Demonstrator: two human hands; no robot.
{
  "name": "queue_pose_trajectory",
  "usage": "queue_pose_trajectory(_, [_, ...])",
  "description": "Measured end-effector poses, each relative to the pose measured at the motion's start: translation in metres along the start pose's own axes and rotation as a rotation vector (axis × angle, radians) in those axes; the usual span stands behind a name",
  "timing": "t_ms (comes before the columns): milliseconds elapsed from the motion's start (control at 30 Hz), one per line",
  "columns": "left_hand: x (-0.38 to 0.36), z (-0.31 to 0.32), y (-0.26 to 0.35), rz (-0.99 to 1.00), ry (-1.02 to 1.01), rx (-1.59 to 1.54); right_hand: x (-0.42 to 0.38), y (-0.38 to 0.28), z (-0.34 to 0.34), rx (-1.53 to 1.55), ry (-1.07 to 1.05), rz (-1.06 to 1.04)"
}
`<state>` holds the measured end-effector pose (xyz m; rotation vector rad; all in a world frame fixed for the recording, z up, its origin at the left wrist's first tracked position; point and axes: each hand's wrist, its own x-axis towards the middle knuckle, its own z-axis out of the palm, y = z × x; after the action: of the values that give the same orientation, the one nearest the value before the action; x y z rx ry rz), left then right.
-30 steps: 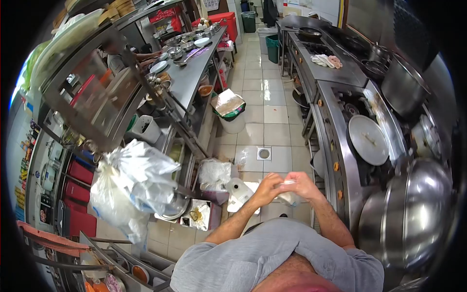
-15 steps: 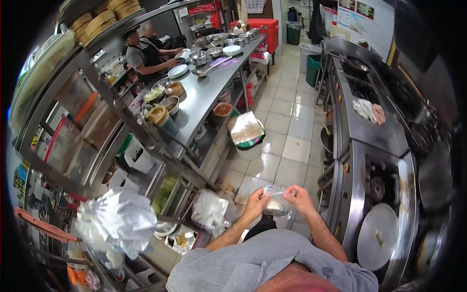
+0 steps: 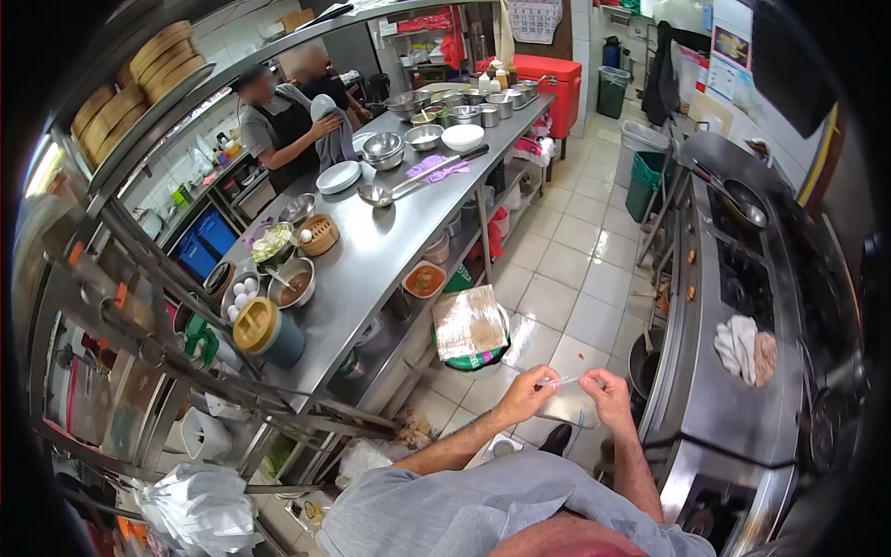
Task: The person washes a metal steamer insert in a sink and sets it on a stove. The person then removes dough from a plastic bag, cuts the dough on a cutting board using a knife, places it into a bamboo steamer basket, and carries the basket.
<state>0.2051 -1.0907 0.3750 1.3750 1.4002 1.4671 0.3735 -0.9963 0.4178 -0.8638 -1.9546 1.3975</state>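
Observation:
A clear plastic bag (image 3: 568, 405) hangs between my two hands, its top edge pinched by both. My left hand (image 3: 527, 394) grips the left side of the edge with fingers pressed together. On the right side, my right hand (image 3: 604, 394) pinches the same edge, a short gap from the left one. The bag hangs over the tiled floor, and what is in its lower part is hard to make out.
A steel worktable (image 3: 371, 241) with bowls and plates runs along the left. A cardboard-topped bin (image 3: 471, 325) stands on the floor ahead. The stove counter (image 3: 715, 306) lines the right. Two people stand behind the worktable; one (image 3: 278, 130) holds a grey cloth.
The view has moved forward along the aisle. Both hands still hold the bag, now further right in the view. A person behind the table has lifted a grey cloth.

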Motion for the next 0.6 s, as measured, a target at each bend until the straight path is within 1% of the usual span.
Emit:
queue_pose_trajectory(67, [0.043,-0.001,-0.015,-0.052,0.031,0.004,0.045,0.015,-0.018,0.041,-0.025,0.005])
queue_pose_trajectory(133, [0.084,-0.004,-0.022,-0.062,-0.037,0.034,0.084,0.031,-0.033,0.084,-0.061,0.026])
queue_pose_trajectory(167, [0.105,-0.008,-0.02,-0.076,-0.043,0.148,0.117,0.033,-0.041,0.12,-0.071,0.015])
queue_pose_trajectory(267, [0.166,-0.007,-0.022,-0.093,0.061,0.104,0.189,0.039,-0.064,0.176,-0.143,0.014])
queue_pose_trajectory(300, [0.187,-0.006,-0.024,-0.032,0.139,0.124,0.214,0.043,-0.07,0.179,-0.151,0.03])
queue_pose_trajectory(333, [0.209,-0.007,-0.026,-0.037,0.148,0.126,0.238,0.047,-0.075,0.18,-0.161,0.032])
queue_pose_trajectory(400, [0.25,-0.013,-0.033,-0.11,0.213,0.118,0.284,0.056,-0.081,0.251,-0.19,0.037])
queue_pose_trajectory(433, [0.271,-0.018,-0.041,-0.094,0.22,0.158,0.306,0.061,-0.084,0.252,-0.194,0.036])
queue_pose_trajectory(467, [0.291,-0.022,-0.049,-0.097,0.222,0.156,0.327,0.066,-0.087,0.266,-0.192,0.061])
queue_pose_trajectory(533, [0.331,-0.033,-0.068,-0.271,0.169,0.132,0.37,0.081,-0.093,0.28,-0.189,0.087])
queue_pose_trajectory(567, [0.353,-0.038,-0.073,-0.282,0.122,0.147,0.392,0.09,-0.094,0.296,-0.182,0.119])
queue_pose_trajectory(600, [0.377,-0.045,-0.088,-0.275,0.117,0.151,0.416,0.099,-0.095,0.312,-0.171,0.15])
